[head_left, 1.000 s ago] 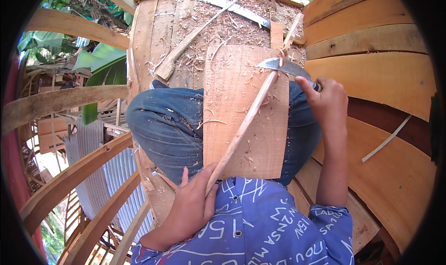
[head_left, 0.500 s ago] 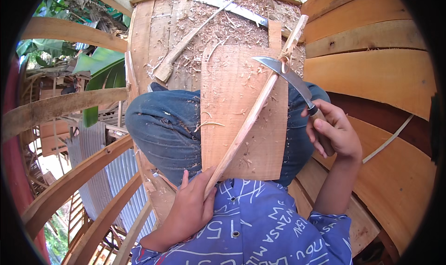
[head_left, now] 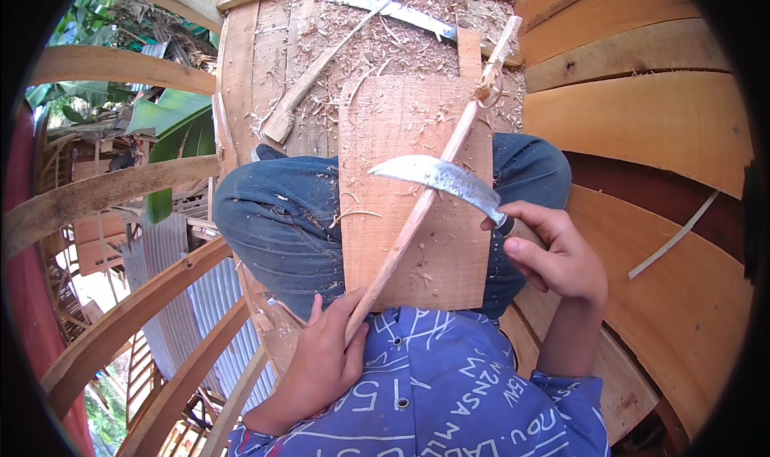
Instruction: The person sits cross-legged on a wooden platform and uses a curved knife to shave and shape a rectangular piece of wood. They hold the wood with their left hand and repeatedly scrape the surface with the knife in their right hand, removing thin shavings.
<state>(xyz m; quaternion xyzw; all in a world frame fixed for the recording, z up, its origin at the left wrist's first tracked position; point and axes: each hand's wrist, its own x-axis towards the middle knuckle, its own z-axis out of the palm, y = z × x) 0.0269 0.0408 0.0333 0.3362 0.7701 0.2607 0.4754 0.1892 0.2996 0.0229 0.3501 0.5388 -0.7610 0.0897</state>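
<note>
Left hand: nearest you, beside your blue, white-lettered shirt; your thumb and fingers wrap the near end of the long, pale, narrow wooden stick.
Stick's place: slanting over the flat, reddish-brown wooden board that spans your lap in blue jeans.
Nearer hand: your left, touching the stick; your right stands off to its side, reaching it only with the blade.
Right hand: right of the stick; your thumb and fingers grip the dark handle of the curved, grey steel knife.
Blade across stick: it crosses near mid-length, tip to your left; you cannot tell whether it touches or sits just above.
Long axis: lower left to upper right, away from you; the free end points past the board's far right corner.
Curled brown shaving: on the stick, farther out than the blade.
Beyond the board: a tapered, pale wooden piece and a long, silvery steel blade lie among shavings.
</note>
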